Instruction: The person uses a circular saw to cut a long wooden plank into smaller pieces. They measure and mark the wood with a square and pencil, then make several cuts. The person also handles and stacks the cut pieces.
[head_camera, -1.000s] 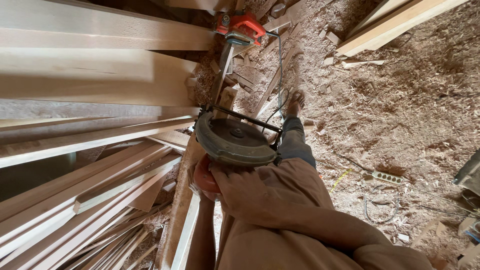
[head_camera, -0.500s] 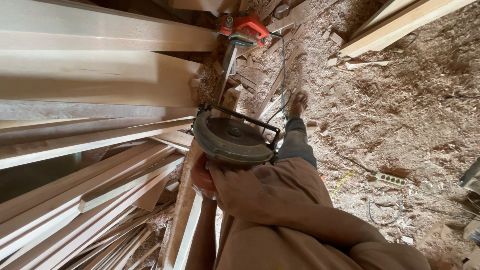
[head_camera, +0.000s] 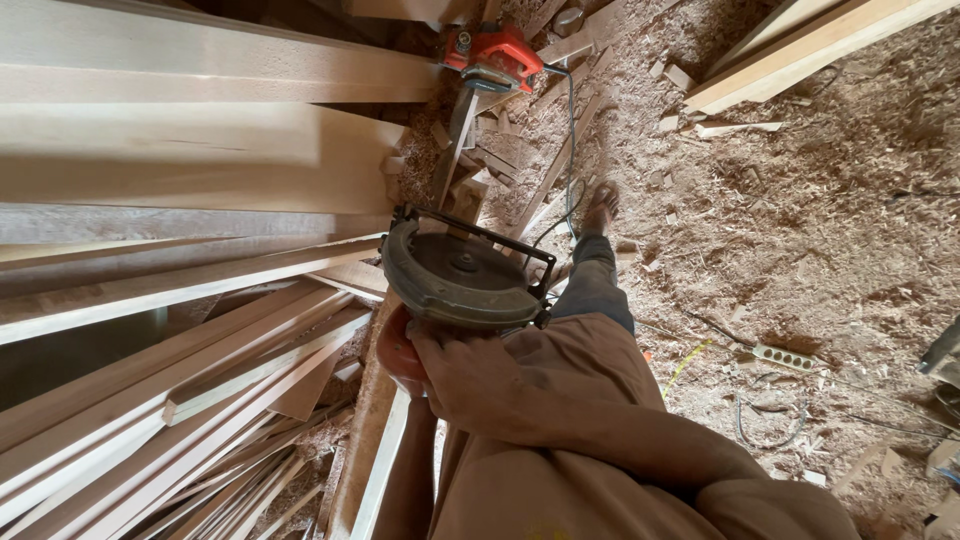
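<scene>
- Sawdust and offcuts cover the floor (head_camera: 800, 250); pale wooden planks (head_camera: 180, 300) are stacked at the left.
- Both hands grasp a round grey circular saw (head_camera: 460, 275) — the left hand (head_camera: 400, 350) underneath, the right hand (head_camera: 480, 375) wrapped over its near edge.
- That saw sits over a narrow board (head_camera: 375, 440) (running lengthwise below).
- Farther off, a red power tool (head_camera: 492, 55) rests beside the planks.
</scene>
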